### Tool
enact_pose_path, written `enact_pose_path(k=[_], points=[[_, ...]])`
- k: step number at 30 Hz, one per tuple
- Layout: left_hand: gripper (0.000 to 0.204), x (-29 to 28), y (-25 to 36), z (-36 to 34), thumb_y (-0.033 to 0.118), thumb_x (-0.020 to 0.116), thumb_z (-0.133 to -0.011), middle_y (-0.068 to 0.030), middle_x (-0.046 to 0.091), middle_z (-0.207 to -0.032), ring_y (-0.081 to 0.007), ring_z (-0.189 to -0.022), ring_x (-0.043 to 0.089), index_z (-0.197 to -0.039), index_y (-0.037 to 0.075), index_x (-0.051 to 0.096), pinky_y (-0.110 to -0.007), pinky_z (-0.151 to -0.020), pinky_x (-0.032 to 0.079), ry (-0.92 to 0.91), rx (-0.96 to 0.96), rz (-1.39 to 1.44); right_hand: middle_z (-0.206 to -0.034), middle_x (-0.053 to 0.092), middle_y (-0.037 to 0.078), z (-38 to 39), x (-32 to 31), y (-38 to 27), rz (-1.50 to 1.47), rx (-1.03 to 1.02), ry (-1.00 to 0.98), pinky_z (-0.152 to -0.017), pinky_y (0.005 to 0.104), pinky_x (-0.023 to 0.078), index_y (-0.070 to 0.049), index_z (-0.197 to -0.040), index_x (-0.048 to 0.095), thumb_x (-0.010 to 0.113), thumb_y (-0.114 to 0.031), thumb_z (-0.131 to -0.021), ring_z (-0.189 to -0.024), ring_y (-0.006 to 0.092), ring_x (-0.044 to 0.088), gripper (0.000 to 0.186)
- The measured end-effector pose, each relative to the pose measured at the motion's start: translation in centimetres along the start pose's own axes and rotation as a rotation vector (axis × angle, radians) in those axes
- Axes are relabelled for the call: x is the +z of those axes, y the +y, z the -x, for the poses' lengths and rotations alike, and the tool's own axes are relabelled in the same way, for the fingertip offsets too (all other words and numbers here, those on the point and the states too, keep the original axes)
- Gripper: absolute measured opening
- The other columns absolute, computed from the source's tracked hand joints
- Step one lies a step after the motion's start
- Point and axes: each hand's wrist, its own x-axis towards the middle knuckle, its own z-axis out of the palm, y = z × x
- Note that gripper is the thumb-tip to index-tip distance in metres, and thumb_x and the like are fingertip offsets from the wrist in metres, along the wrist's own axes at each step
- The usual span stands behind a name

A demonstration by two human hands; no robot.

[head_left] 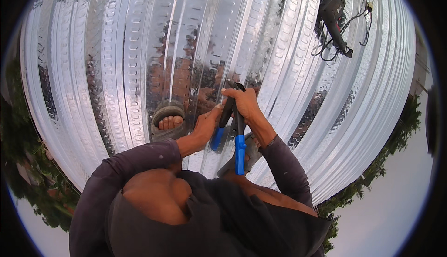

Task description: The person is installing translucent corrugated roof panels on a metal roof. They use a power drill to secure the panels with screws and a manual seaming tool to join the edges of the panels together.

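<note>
My right hand (244, 102) grips the upper part of a black hand tool (226, 109) with two blue handles (240, 152), like a riveter or large plier, set over the ribbed silver metal sheets (125, 71) at the centre. My left hand (209, 119) is just left of it, fingertips bent together at the tool's upper part; what they hold is too small to make out. The tool's handles point down toward my body.
A dark power drill (334, 12) with a coiled cord lies at the upper right on the sheets. My sandalled left foot (168, 122) stands on the metal; my other foot is partly behind the tool. Trees (35, 164) show beyond the curved roof edges.
</note>
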Motion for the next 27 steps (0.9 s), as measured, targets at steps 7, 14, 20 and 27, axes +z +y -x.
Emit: enact_pose_path(k=[7,14,20,27], points=[[0.048,-1.3,-6.0,-1.0,0.053,0.049,-0.105,-0.0027,0.059,-0.087,-0.0107,-0.081,0.055,-0.105,0.006,0.058,-0.028,-0.073,0.046,-0.180,0.135,-0.122,-0.082,0.070,0.013,4.6,1.0,0.9,0.470,-0.352,0.237,-0.057,0.0303,0.052,0.008,-0.109,0.066,0.075,-0.039,-0.087,-0.064,0.0183,0.067,0.052],[0.048,-1.9,-7.6,-2.1,0.053,0.051,-0.105,-0.0033,0.060,-0.096,-0.0109,-0.091,0.056,-0.111,0.006,0.060,-0.029,-0.083,0.046,-0.051,0.069,-0.174,-0.089,0.069,0.014,11.9,1.3,3.0,0.082,0.159,-0.040,-0.072,0.0408,0.053,0.007,-0.116,0.059,0.069,-0.038,-0.092,-0.075,0.0275,0.067,0.053],[0.051,-1.9,-8.0,-2.0,0.055,0.046,-0.107,-0.0034,0.061,-0.102,-0.0111,-0.094,0.059,-0.117,0.006,0.059,-0.030,-0.080,0.050,-0.182,0.030,-0.088,-0.100,0.069,0.019,10.8,3.7,5.6,0.609,-0.189,0.257,-0.083,0.0486,0.052,0.004,-0.128,0.056,0.070,-0.040,-0.089,-0.089,0.0401,0.067,0.060],[0.055,-2.8,-9.3,-3.7,0.059,0.037,-0.107,-0.0053,0.065,-0.109,-0.0147,-0.101,0.062,-0.125,0.011,0.059,-0.035,-0.093,0.050,-0.317,0.022,0.182,-0.112,0.068,0.024,9.2,3.9,8.3,0.649,-0.423,0.475,-0.089,0.0470,0.052,0.005,-0.140,0.048,0.076,-0.043,-0.084,-0.101,0.0423,0.068,0.079]])
